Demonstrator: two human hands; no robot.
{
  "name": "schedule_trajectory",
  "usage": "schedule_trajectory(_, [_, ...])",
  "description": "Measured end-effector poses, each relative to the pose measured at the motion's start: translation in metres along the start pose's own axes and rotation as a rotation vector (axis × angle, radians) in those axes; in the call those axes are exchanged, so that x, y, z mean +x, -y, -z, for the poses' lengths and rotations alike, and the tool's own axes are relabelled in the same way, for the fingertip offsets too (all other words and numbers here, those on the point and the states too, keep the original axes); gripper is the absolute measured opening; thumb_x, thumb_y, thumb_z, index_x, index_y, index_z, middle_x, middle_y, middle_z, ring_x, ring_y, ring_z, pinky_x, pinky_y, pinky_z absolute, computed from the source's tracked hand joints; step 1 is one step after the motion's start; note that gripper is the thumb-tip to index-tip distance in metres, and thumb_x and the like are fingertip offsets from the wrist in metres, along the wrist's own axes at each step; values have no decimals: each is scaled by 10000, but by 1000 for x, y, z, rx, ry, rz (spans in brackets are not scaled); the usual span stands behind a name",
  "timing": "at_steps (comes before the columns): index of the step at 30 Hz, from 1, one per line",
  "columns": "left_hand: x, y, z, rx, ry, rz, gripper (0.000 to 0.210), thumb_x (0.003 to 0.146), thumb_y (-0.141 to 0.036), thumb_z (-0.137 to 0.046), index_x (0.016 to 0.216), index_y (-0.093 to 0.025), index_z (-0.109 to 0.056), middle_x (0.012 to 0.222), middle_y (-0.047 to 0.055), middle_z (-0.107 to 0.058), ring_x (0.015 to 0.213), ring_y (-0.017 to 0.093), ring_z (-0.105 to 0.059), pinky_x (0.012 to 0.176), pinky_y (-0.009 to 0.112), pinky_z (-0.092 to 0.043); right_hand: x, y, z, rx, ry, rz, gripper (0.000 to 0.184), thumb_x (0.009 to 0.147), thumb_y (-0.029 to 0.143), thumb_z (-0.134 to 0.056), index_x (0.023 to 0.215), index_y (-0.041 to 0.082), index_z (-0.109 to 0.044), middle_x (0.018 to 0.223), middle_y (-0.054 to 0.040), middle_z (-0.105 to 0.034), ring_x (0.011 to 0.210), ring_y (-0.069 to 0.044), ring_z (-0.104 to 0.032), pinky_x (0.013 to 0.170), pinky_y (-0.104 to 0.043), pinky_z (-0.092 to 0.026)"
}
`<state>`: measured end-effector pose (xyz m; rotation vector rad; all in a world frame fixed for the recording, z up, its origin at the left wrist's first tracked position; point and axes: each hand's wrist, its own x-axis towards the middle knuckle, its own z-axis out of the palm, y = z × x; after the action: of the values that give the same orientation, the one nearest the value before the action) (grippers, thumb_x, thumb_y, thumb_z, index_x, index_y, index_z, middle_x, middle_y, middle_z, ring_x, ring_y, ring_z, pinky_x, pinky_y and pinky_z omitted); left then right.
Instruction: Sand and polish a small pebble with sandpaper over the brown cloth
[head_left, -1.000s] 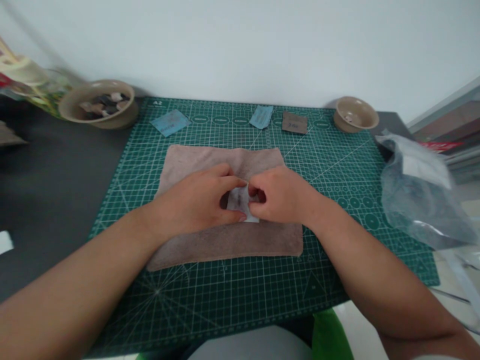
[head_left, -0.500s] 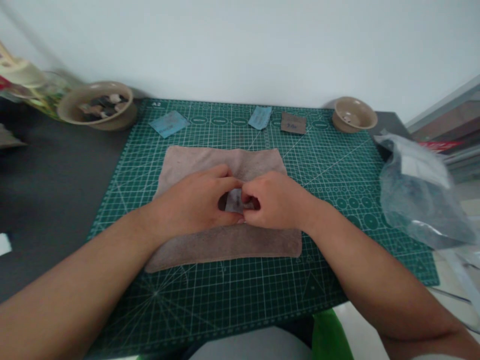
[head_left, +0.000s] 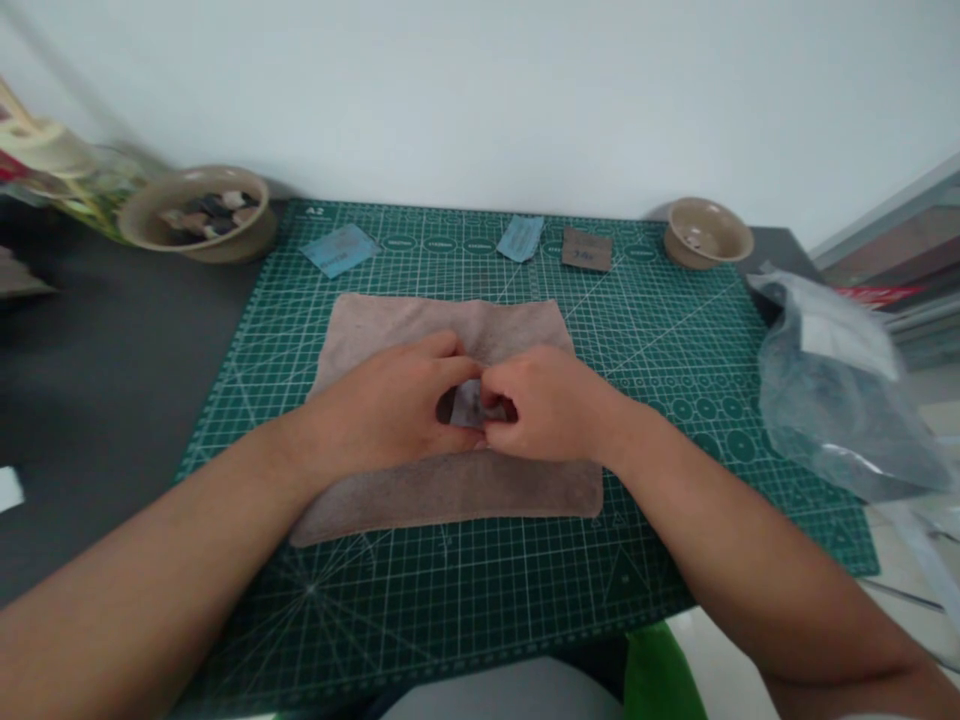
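Both hands rest on the cloth (head_left: pixel 420 480) in the middle of the mat (head_left: pixel 660 340). The left hand (head_left: pixel 382 410) and right hand (head_left: pixel 551 400) meet fingertip to fingertip, pinching a small grey sheet (head_left: pixel 466 402) between them, just above the cloth.

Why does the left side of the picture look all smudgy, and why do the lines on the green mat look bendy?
Head view: the tan bowl of dark pieces and the clutter beside it are blurred, while the middle is sharper; the green gridded cutting mat has lines bowing near the edges, a wide-lens distortion; light is soft and even, with faint shadows under the left hand and right hand on the brown cloth.
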<state>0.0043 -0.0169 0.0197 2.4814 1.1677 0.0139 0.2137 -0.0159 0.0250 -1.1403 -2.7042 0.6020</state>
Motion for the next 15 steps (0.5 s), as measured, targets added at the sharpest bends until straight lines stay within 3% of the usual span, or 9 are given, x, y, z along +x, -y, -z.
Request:
schedule_trajectory(5, [-1, 1, 0, -8, -12, 7, 569, 790, -574, -708, 1275, -280, -658, 1056, 58, -645, 886, 235, -614, 733, 341, -443, 1, -1, 1, -48, -52, -113, 192, 821, 305, -600, 821, 163, -731, 759, -58, -722, 683, -179, -576, 619, -319, -327])
schedule_trajectory(9, [-1, 1, 0, -10, 3, 5, 418, 814, -527, -696, 1111, -234, -709, 1015, 65, -632, 846, 216, -602, 699, 327, -429, 2, 0, 0, 24, 19, 3, 170, 801, 281, -614, 791, 157, -730, 738, -51, -724, 660, -167, -581, 609, -309, -336])
schedule_trajectory(13, [0, 1, -1, -30, -18, 5, 536, 788, -543, -721, 1236, -254, -673, 1061, 62, -633, 874, 226, -609, 735, 340, -443, 3, 1, -1, -27, -64, -93, 187, 807, 287, -603, 815, 152, -732, 743, -56, -717, 661, -169, -569, 605, -311, -326])
schedule_trajectory(15, [0, 2, -1, -23, -19, 2, 457, 795, -524, -713, 1147, -232, -703, 1035, 64, -633, 856, 224, -608, 726, 342, -438, 3, 2, -1, -40, -57, -64, 194, 816, 286, -592, 800, 151, -731, 737, -60, -714, 653, -170, -561, 605, -317, -319])
